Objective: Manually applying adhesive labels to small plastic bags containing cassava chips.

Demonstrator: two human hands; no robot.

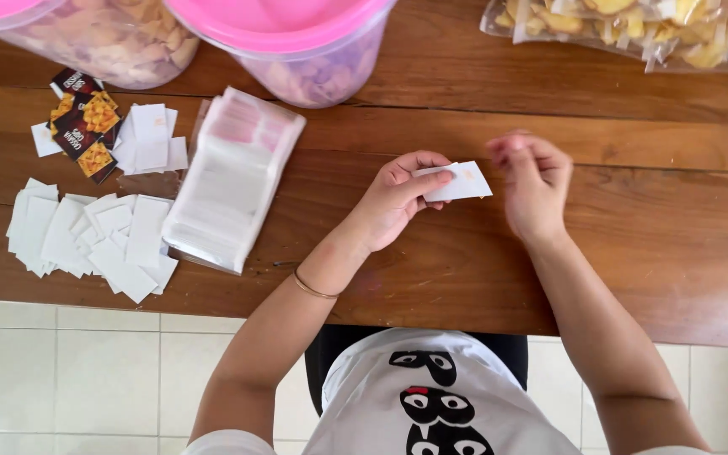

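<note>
**Hands and one paper slip above a wooden table**

Hands number two, both bare and both belonging to the person at the table's near edge. At the frame's centre the left hand pinches one small white paper slip between thumb and fingers, gripping its left end while the rest juts out toward 3 o'clock. Just beside it, at 3 o'clock of the slip, the right hand hovers with fingers curled loosely together and blurred; whether it touches the slip cannot be told. A thin bangle circles the left wrist.

The wooden table is brown, planked and smooth. At 9 o'clock of the left hand lies one stack of clear plastic pouches, flat, glossy and rectangular. Farther toward 9 o'clock a loose spread of white paper slips overlaps in a heap, too many to count. At 10 o'clock sits a small pile of dark printed labels with orange pictures, beside more white slips.

Along the 12 o'clock edge stand two clear round tubs with pink lids, both holding pale chips. At 2 o'clock rests one clear plastic bag filled with small sealed packets of yellow chips.
</note>
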